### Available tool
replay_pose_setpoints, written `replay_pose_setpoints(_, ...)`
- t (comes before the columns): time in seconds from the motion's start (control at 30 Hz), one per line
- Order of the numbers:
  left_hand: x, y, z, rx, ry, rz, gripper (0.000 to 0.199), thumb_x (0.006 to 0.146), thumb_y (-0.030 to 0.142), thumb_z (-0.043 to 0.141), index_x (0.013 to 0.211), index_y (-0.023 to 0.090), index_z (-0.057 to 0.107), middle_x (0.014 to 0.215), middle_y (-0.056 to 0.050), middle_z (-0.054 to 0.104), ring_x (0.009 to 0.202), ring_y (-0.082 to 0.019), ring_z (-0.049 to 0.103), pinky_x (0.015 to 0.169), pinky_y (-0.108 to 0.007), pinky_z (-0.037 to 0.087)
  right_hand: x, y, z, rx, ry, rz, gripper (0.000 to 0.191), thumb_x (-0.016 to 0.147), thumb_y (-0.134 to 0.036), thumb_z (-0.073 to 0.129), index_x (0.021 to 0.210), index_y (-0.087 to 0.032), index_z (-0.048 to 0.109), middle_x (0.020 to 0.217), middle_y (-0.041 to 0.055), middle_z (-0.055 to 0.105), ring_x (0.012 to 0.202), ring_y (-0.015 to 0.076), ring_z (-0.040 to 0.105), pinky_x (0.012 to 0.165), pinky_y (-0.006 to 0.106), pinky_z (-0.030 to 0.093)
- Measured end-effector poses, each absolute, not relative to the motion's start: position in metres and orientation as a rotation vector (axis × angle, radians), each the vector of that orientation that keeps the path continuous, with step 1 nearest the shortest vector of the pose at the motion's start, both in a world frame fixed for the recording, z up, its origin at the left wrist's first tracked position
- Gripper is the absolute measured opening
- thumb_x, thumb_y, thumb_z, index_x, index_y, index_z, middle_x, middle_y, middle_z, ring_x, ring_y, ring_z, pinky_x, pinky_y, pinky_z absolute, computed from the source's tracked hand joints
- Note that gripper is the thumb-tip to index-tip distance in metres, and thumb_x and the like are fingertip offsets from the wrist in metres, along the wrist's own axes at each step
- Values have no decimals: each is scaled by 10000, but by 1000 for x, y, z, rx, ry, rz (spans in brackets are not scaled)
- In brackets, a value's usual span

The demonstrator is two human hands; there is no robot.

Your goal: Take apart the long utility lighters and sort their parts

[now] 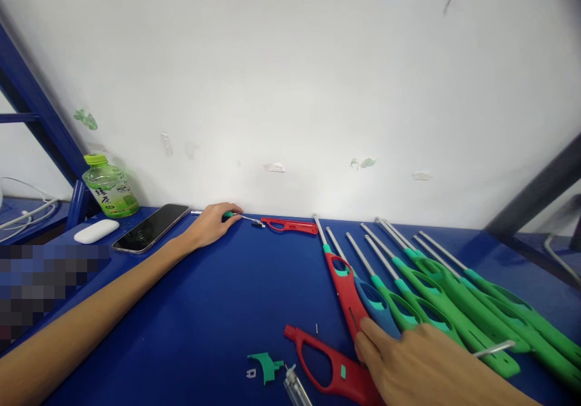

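My right hand [403,354] lay low over the counter [227,297], fingers together and fingertips touching the handle of a red lighter [348,288], perhaps to steady it; a silver rod [497,348] stuck out from beneath, and I cannot tell whether my palm gripped it. My left hand [215,221] reached far forward, thumb and fingers pinching a green-collared tube [227,213] near the wall. Closest to me were a clear tank [297,388], a curved green trigger [270,366], a small pale clip [251,373] and a red shell half [356,382] partly under my right hand, all probably kept there for easy reach, with a thin pin [316,328] just beyond. Beside the red lighter a blue lighter [384,316] and a row of green lighters [467,327] slanted alike, metal necks pointing away, likely so that the handles faced me. That row crowded my right side, whereas a broad stretch of blue counter between it and my left forearm gave room for sliding things across. Farther off, on the left, sat a phone [152,227], a white case [96,231] and a green-capped bottle [111,188], seemingly set aside. Along the far edge, another red shell [299,227] lay by a small black part [258,225], where the white wall [272,91] stopped any farther reach.
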State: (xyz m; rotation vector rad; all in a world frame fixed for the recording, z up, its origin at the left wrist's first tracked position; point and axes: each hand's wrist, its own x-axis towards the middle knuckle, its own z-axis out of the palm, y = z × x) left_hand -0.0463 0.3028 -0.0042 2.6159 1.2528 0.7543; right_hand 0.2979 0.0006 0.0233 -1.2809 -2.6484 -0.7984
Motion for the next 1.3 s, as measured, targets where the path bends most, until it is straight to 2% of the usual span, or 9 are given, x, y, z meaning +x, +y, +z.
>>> replay_pose_setpoints(0.07, -46, 303, -4, 2616, 1256, 754, 308, 1016, 423, 649, 1217, 191, 670, 1276, -89, 680, 1133, -237, 674, 997, -478, 572, 297, 0, 27, -1250, -2645, -812, 70, 845, -287, 644, 873, -225, 627, 749, -2, 726, 400, 149, 521, 450, 389, 139)
replay_pose_setpoints(0.2, -46, 303, -4, 2615, 1260, 749, 306, 1016, 422, 649, 1216, 191, 671, 1279, -89, 680, 1136, -237, 673, 1000, -479, 570, 296, -1, 32, -1201, -2689, -772, 255, 885, -479, 713, 859, -234, 647, 745, -12, 731, 397, 150, 523, 431, 395, 144)
replay_pose_setpoints(0.4, -46, 305, -5, 2618, 1267, 751, 305, 1015, 420, 651, 1215, 190, 670, 1273, -89, 681, 1128, -235, 675, 995, -477, 573, 295, -1, 36, -1256, -2742, -710, 457, 694, -589, 905, 863, -239, 664, 775, -24, 743, 375, 169, 542, 431, 405, 109)
replay_pose_setpoints(0.5, -46, 306, -6, 2620, 1272, 749, 306, 1015, 420, 651, 1214, 189, 670, 1269, -88, 683, 1124, -233, 677, 994, -477, 573, 292, -1, 35, -1307, -2772, -684, 483, 712, -616, 890, 879, -233, 648, 759, -23, 726, 366, 175, 543, 443, 401, 87)
replay_pose_setpoints(0.63, -46, 305, -5, 2623, 1276, 740, 308, 1015, 424, 650, 1213, 189, 671, 1267, -88, 683, 1123, -234, 677, 994, -477, 572, 287, -1, 31, -1345, -2825, -641, 301, 899, -462, 753, 894, -216, 578, 808, -1, 718, 413, 148, 563, 436, 375, 142)
replay_pose_setpoints(0.73, -45, 304, -5, 2626, 1278, 741, 304, 1015, 422, 651, 1210, 189, 671, 1261, -86, 685, 1114, -231, 679, 987, -472, 576, 286, 1, 30, -1324, -2848, -593, 164, 915, -312, 680, 937, -202, 560, 846, 20, 723, 440, 131, 569, 440, 366, 167)
replay_pose_setpoints(0.9, -44, 304, -5, 2629, 1279, 745, 300, 1016, 418, 650, 1210, 190, 671, 1261, -86, 684, 1110, -229, 679, 982, -467, 579, 287, 0, 31, -1406, -2800, -475, 215, 854, -232, 674, 1018, -208, 537, 833, 16, 733, 448, 161, 593, 454, 371, 156)
replay_pose_setpoints(1.1, -45, 304, -6, 2622, 1277, 742, 304, 1015, 420, 651, 1212, 190, 671, 1265, -87, 682, 1116, -231, 677, 983, -469, 578, 287, 2, 41, -1513, -2686, -122, 294, 834, -89, 623, 1053, -252, 511, 676, -64, 705, 470, 158, 631, 450, 323, 188)
replay_pose_setpoints(1.3, -46, 305, -7, 2616, 1272, 749, 307, 1015, 426, 649, 1215, 194, 670, 1271, -87, 680, 1117, -232, 676, 987, -469, 576, 294, 46, 79, -1603, -2493, 11, 127, 1059, -310, 450, 1113, -241, 543, 798, -7, 717, 603, 160, 644, 546, 285, 381)
